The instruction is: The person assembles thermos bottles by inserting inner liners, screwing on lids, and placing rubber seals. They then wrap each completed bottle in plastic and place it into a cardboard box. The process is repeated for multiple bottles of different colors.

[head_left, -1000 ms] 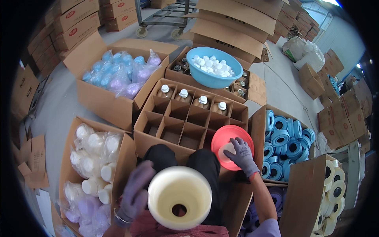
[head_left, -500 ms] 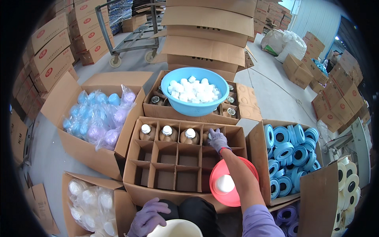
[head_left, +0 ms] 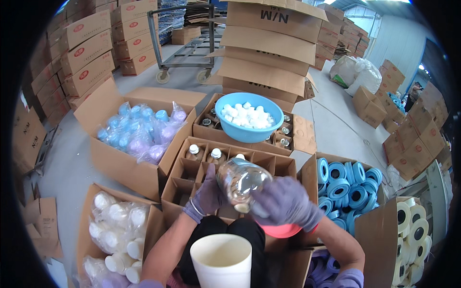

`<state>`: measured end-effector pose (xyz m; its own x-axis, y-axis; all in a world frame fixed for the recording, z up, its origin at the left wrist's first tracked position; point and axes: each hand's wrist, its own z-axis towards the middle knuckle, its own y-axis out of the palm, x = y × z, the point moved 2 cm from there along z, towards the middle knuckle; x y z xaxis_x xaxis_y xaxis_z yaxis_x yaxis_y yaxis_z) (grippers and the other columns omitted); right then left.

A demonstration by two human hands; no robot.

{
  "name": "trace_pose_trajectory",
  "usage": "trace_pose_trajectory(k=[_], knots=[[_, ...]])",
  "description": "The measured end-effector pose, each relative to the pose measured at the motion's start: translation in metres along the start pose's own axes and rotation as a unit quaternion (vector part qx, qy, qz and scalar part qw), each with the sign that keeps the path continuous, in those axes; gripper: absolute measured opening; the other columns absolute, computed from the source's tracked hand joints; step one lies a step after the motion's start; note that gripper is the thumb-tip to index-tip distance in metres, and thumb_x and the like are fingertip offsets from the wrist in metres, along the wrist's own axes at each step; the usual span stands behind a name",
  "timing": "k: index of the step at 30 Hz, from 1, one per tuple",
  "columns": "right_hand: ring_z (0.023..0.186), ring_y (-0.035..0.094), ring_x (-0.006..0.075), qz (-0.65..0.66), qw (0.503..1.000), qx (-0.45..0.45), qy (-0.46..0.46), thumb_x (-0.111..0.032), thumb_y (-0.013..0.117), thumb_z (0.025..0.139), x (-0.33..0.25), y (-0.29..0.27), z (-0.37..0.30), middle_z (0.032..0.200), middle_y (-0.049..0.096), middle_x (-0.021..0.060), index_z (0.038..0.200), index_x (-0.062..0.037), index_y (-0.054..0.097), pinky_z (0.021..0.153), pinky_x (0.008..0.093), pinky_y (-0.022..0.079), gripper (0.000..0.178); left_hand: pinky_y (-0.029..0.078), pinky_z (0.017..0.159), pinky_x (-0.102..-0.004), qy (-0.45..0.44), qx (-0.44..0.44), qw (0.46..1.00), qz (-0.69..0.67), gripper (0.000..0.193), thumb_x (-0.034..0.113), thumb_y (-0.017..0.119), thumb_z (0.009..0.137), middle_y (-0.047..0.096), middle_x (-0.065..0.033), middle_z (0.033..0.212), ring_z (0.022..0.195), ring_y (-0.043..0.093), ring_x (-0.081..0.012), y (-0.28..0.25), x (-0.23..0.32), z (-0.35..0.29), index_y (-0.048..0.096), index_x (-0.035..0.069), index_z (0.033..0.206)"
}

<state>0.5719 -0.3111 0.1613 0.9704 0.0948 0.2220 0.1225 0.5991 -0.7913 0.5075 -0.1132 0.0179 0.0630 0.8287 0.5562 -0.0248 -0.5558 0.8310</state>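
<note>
Your purple-gloved left hand [head_left: 210, 194], at bottle's eight o'clock, gripped tilted, clear, rounded bottle [head_left: 245, 178]; purple-gloved right hand [head_left: 286, 201], four o'clock, blurred, hold unclear. Steady left support likely mattered.

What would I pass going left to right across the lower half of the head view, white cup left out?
Bagged white plastic pieces, left grip, clear bottle, right grip, blue rings, pale yellow rings.
</note>
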Motion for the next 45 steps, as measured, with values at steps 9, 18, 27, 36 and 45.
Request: trace_pose_trajectory(k=[9, 18, 27, 36, 45], knots=[[0.118, 0.054, 0.0351, 0.345, 0.895, 0.079, 0.272, -0.013, 0.066, 0.083, -0.092, -0.001, -0.066, 0.133, 0.051, 0.0208, 0.133, 0.0009, 0.051, 0.101, 0.0402, 0.045, 0.053, 0.033, 0.115, -0.0346, 0.193, 0.09, 0.874, 0.436, 0.064, 0.04, 0.057, 0.095, 0.05, -0.0104, 0.142, 0.133, 0.046, -0.0216, 0.041, 0.055, -0.105, 0.045, 0.003, 0.145], [0.125, 0.048, 0.0443, 0.513, 0.796, 0.028, 0.321, -0.021, 0.066, 0.088, -0.301, -0.017, -0.168, 0.14, 0.041, 0.0303, 0.137, -0.0018, 0.045, 0.105, 0.0485, 0.042, 0.057, 0.044, 0.106, -0.0404, 0.055, 0.391, 0.864, 0.312, 0.075, 0.04, 0.07, 0.087, 0.052, -0.0159, 0.139, 0.127, 0.053, -0.0266, 0.051, -0.053, -0.335, 0.037, 0.003, 0.145], [0.129, 0.047, 0.0377, 0.606, 0.783, 0.041, 0.134, -0.028, 0.084, 0.075, -0.181, -0.01, -0.026, 0.139, 0.047, 0.0212, 0.146, 0.0004, 0.037, 0.11, 0.0439, 0.036, 0.09, 0.04, 0.106, -0.0436, 0.038, 0.297, 0.735, 0.608, 0.06, 0.034, 0.074, 0.085, 0.055, -0.0128, 0.136, 0.126, 0.052, -0.0297, 0.008, -0.072, -0.348, 0.052, 0.009, 0.135], [0.112, 0.058, 0.033, 0.48, 0.835, 0.155, 0.221, -0.028, 0.087, 0.072, -0.164, -0.025, 0.006, 0.121, 0.057, 0.0165, 0.139, -0.0028, 0.047, 0.095, 0.0388, 0.048, 0.082, 0.043, 0.094, -0.0425, 0.065, 0.294, 0.741, 0.6, 0.049, 0.035, 0.075, 0.083, 0.057, -0.0117, 0.118, 0.109, 0.055, -0.0298, -0.004, -0.064, -0.309, 0.056, 0.009, 0.119], [0.103, 0.063, 0.0299, 0.455, 0.808, 0.226, 0.299, -0.022, 0.086, 0.066, -0.173, -0.01, 0.023, 0.115, 0.063, 0.016, 0.126, -0.0021, 0.058, 0.089, 0.0378, 0.051, 0.069, 0.045, 0.083, -0.0415, 0.152, 0.367, 0.718, 0.571, 0.039, 0.037, 0.076, 0.08, 0.058, -0.0107, 0.1, 0.092, 0.057, -0.03, -0.005, -0.083, -0.296, 0.059, 0.009, 0.102]])
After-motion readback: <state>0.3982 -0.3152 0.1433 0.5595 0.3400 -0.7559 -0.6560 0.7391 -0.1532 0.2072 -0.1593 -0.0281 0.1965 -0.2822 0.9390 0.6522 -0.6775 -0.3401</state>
